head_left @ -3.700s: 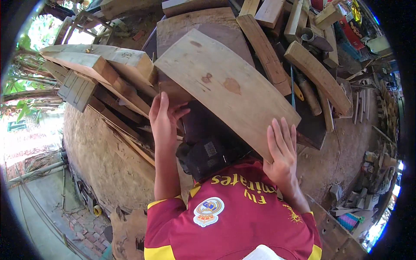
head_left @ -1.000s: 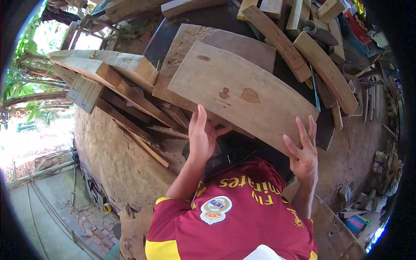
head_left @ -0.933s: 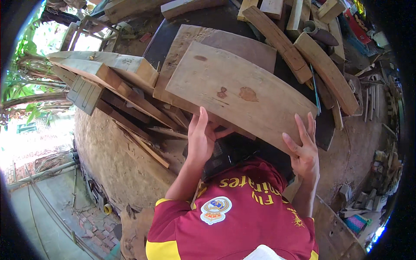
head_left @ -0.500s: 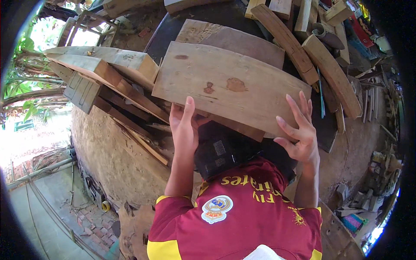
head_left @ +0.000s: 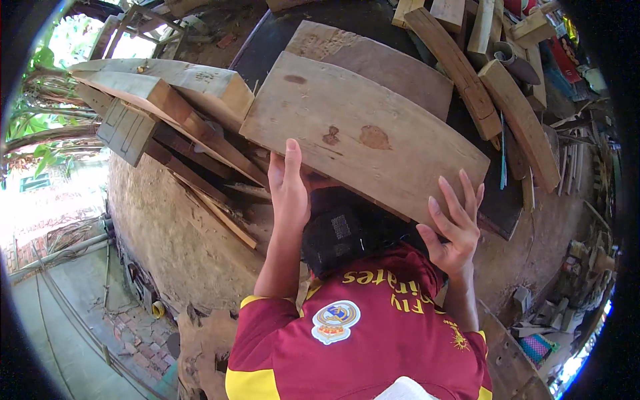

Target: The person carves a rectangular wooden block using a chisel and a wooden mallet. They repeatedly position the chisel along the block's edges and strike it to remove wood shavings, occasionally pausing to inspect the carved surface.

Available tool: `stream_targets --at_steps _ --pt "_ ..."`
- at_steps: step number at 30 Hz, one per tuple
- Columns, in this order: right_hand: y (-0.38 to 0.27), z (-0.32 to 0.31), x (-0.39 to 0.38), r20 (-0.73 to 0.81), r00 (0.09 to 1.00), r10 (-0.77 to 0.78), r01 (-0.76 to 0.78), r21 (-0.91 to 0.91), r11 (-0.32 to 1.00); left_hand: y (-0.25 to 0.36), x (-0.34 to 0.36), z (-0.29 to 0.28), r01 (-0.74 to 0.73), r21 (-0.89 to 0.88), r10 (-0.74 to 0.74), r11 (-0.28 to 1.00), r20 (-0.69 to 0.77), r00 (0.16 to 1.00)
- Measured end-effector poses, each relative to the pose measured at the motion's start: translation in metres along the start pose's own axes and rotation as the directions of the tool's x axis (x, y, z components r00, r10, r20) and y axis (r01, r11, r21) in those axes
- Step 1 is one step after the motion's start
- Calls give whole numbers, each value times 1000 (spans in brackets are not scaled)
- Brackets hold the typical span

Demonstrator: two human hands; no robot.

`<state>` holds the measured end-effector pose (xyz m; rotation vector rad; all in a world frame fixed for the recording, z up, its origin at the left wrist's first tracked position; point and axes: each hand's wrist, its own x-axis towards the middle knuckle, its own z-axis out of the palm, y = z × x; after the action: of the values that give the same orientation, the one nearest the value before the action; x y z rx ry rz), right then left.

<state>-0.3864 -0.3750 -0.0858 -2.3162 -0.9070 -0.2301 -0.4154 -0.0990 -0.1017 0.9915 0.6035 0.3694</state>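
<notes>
A pale curved board (head_left: 363, 133) with dark knots lies slanted over another board (head_left: 380, 70), which shows along its upper edge. My left hand (head_left: 290, 183) is closed on the pale board's lower left edge, thumb over its face and other fingers partly hidden beneath. My right hand (head_left: 453, 227) is at that board's lower right end, fingers spread apart, fingertips at the surface. A dark mesh-patched object (head_left: 337, 237) lies below the boards, against my maroon shirt.
Long thick planks (head_left: 187, 93) are stacked to the left. Curved timbers (head_left: 517, 120), offcuts and a dark tube (head_left: 517, 67) crowd the upper right. A dirt floor (head_left: 153, 233), pipes (head_left: 73, 257) and scrap wood lie around, with plants at the far left.
Since 3.7 seconds ago both boards have shifted and turned, and my left hand has taken hold of the pale board. In the last half second they moved slightly upward, and my right fingers shifted lower.
</notes>
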Motion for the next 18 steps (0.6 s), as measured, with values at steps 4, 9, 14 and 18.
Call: stream_targets --at_steps 4,9,14,18 --pt "-1 1 0 -4 1000 -7 7 -24 1000 0 1 -1 -13 41 14 999 -21 1000" --pt "-2 2 4 -11 1000 -20 20 1 1000 4 2 -3 9 73 -9 997 2 1000" --pt "-2 1 6 42 999 -14 11 68 998 6 10 -13 49 101 -49 994 3 999" --pt "23 -25 14 -100 995 22 10 308 951 4 13 -17 77 18 -77 997 -24 997"
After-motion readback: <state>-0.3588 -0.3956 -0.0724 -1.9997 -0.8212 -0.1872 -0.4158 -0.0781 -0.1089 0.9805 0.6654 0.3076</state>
